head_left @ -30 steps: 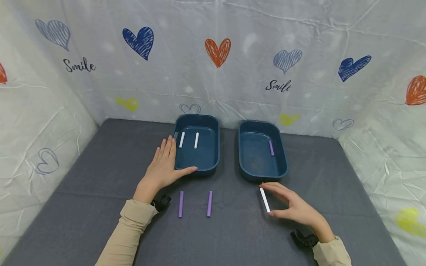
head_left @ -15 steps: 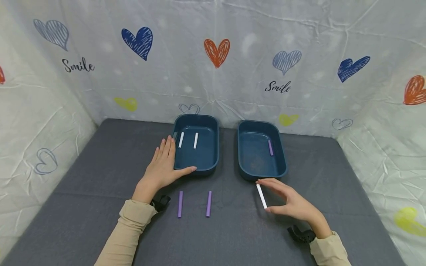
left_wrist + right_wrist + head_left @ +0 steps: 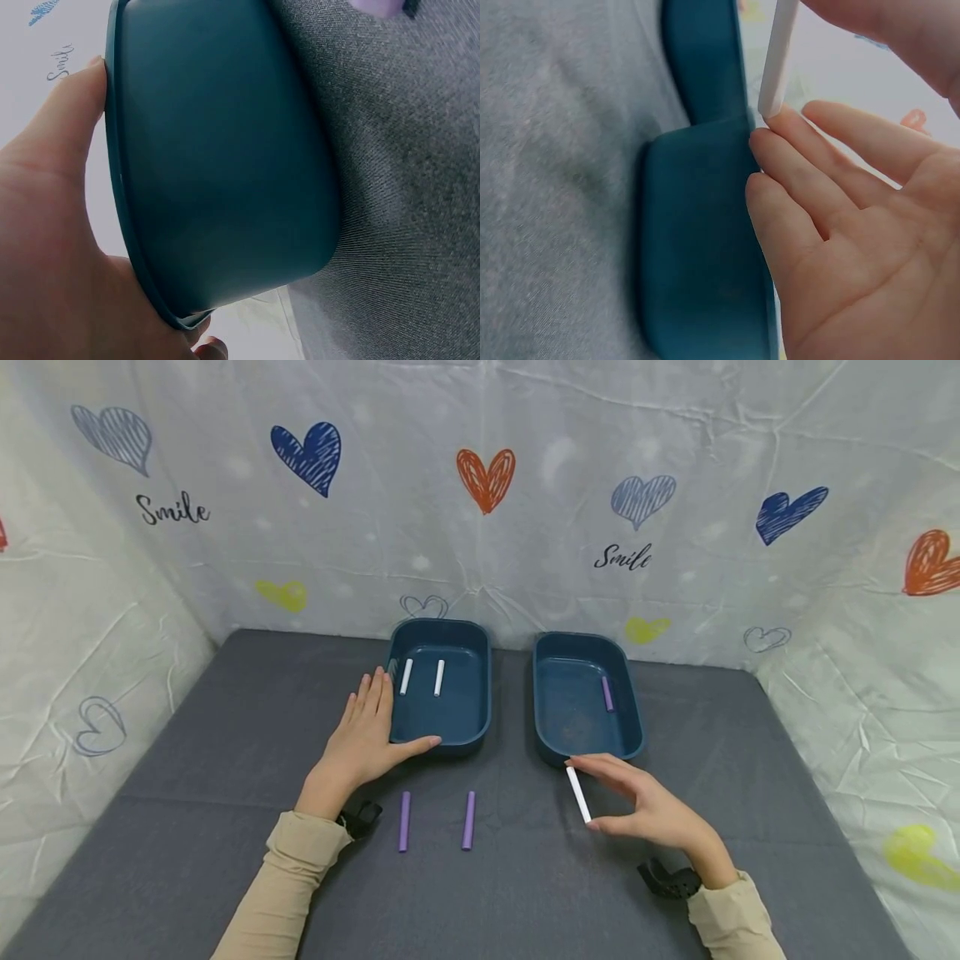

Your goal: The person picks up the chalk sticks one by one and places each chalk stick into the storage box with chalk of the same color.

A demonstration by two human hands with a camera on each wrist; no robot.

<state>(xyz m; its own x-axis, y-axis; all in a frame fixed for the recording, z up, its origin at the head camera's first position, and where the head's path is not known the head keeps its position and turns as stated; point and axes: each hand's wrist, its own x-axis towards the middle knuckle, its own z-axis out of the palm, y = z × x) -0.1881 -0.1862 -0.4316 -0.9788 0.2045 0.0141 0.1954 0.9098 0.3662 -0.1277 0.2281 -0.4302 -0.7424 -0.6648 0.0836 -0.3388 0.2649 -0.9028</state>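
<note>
My right hand [image 3: 641, 806] pinches a white chalk stick [image 3: 578, 795] end to end between thumb and fingertips, just in front of the right blue bin [image 3: 551, 743]. In the right wrist view, the lower end of the white chalk [image 3: 778, 67] meets a fingertip. My left hand [image 3: 356, 747] rests on the left blue bin [image 3: 468, 745], its fingers straight along the left side and the thumb on the front rim. Two white chalk sticks [image 3: 439, 678] lie inside that bin. One purple chalk stick [image 3: 607, 693] lies in the right bin.
Two purple chalk sticks, a left one [image 3: 404, 822] and a right one [image 3: 468, 821], lie on the grey tablecloth [image 3: 525, 893] in front of the left bin. A white curtain [image 3: 555, 410] printed with hearts hangs behind and along both sides.
My right hand has moved left and away from me with the white chalk, closer to the right bin's front. My left hand has stayed on the left bin.
</note>
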